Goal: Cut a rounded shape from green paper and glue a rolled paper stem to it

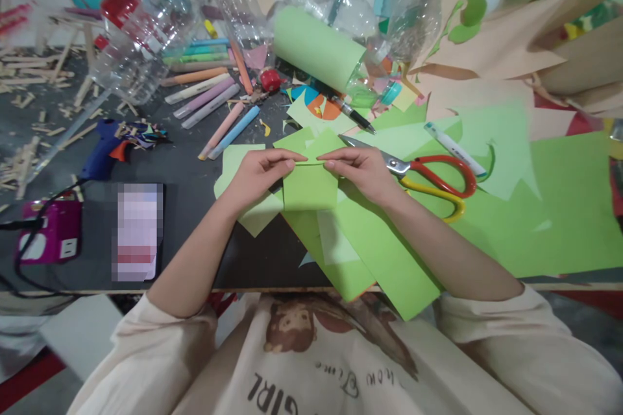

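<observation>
Between my two hands is a small piece of bright green paper (310, 188) with a fold across its upper part. My left hand (265, 172) pinches the left end of that fold between thumb and index finger. On the other side my right hand (357, 168) pinches the right end the same way, the fingertips a little apart. Just beyond my right hand lie scissors (421, 175) with one red and one yellow handle. More green paper sheets (389, 253) lie beneath and below my hands, one reaching over the table edge.
On the left are a blue glue gun (102, 149), a phone (139, 231), a purple box (51, 233) with a cable, and scattered wooden sticks (36, 68). Several markers (209, 100), a green-wrapped bottle (318, 48), clear plastic bottles (150, 39) and brown paper (501, 45) fill the back.
</observation>
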Demonstrator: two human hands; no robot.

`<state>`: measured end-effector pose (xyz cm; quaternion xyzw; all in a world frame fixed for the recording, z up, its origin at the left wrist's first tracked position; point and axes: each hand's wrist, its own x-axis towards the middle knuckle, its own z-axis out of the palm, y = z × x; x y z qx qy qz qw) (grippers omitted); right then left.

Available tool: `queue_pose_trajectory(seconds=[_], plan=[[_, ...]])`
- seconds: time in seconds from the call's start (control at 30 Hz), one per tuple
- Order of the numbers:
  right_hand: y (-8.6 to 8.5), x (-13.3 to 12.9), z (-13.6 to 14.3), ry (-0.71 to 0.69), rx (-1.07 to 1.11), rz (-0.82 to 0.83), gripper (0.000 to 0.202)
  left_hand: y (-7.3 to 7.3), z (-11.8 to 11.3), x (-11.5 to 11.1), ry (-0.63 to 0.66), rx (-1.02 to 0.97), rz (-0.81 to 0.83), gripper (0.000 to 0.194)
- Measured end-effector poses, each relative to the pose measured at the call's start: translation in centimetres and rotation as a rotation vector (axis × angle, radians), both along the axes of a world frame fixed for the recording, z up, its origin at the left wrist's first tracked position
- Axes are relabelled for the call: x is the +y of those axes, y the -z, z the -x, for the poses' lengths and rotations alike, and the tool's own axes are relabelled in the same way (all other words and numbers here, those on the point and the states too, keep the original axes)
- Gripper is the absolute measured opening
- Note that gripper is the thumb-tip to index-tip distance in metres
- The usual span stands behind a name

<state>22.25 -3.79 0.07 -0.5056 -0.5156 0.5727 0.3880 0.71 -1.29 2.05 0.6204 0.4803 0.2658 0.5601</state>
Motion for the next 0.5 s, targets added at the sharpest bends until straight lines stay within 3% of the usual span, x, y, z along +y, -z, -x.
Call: queue_pose_trajectory(seconds=[0.5], plan=[[-0.41,-0.1,0.1,-0.082,-0.022,-0.033,0.027,0.7,-0.8,-0.37,-0.023,0.047,-0.119,0.021]])
